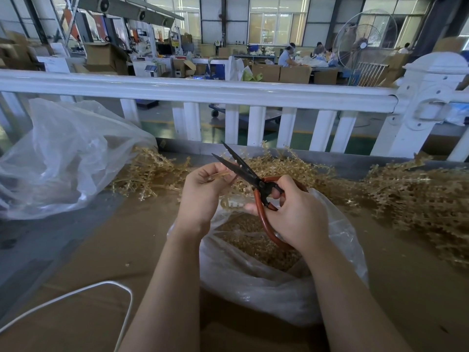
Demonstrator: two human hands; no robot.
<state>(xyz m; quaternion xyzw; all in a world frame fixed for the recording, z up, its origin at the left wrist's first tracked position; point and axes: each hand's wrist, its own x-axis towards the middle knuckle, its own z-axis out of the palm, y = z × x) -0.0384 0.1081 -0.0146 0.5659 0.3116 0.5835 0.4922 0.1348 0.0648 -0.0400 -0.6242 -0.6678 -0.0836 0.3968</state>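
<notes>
Left hand: left hand (203, 191), raised at the centre of the scene, fingers curled round a thin tan plastic strip (221, 175).
Right hand: right hand (298, 212), just right of the left one, fingers closed through and round the red handles of the scissors (245, 168).
Scissors: black blades parted, tips pointing far and left; the blades meet the strip at the left hand's fingertips.
Strip: held above the open bag, its right end lying between the blades.
Open bag: clear plastic bag (269, 288) on the table directly under both hands, mouth open.
Bag contents: small tan pieces (253, 241), heaped inside.
Uncut stock, right: large tangle of tan branched strips (418, 199) at the right of the table.
Uncut stock, far: more branched strips (149, 171) along the far edge, behind the hands and to their left.
Second bag: crumpled clear bag (63, 158), far left.
Work surface: brown cardboard sheet (101, 250) over the table.
Cord: white cord (101, 288), looped at the near left.
Barrier: white railing (228, 91) beyond the table's far edge.
</notes>
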